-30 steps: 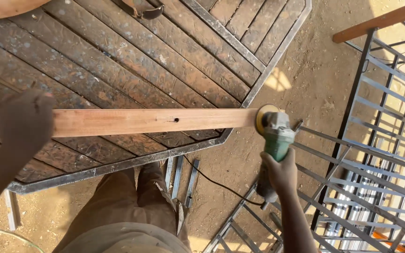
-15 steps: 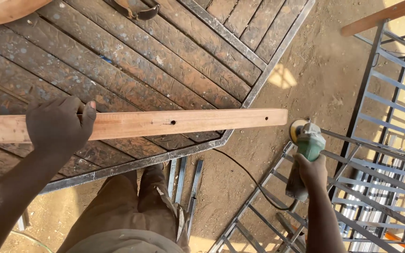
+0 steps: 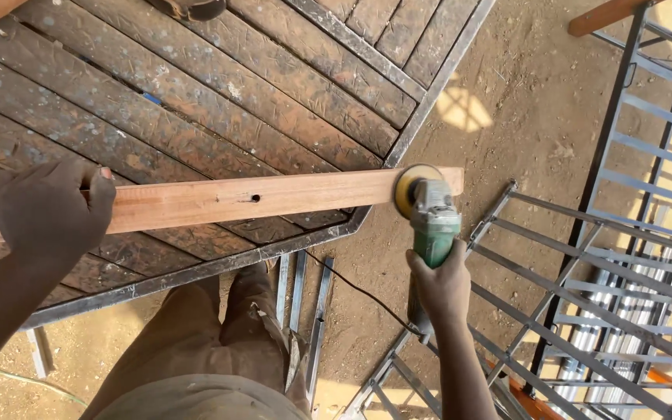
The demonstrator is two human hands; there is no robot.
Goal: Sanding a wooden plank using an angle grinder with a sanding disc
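Plank (image 3: pixel 219 198) under left hand (image 3: pixel 48 210), grinder (image 3: pixel 429 214) in right hand (image 3: pixel 441 284)

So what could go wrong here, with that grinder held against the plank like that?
The plank is held down only by the left hand, with no clamp in view, so it might kick or slide. The right hand alone holds the green grinder, whose disc could snatch near the overhanging end. Its cable trails near the legs.

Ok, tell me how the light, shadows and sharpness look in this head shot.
Head view: hard sunlight, with bright patches on the dirt ground and at the lower edge; the wooden strip is evenly lit and sharp; the left hand is dark, its detail lost; the green grinder is crisp, unblurred.
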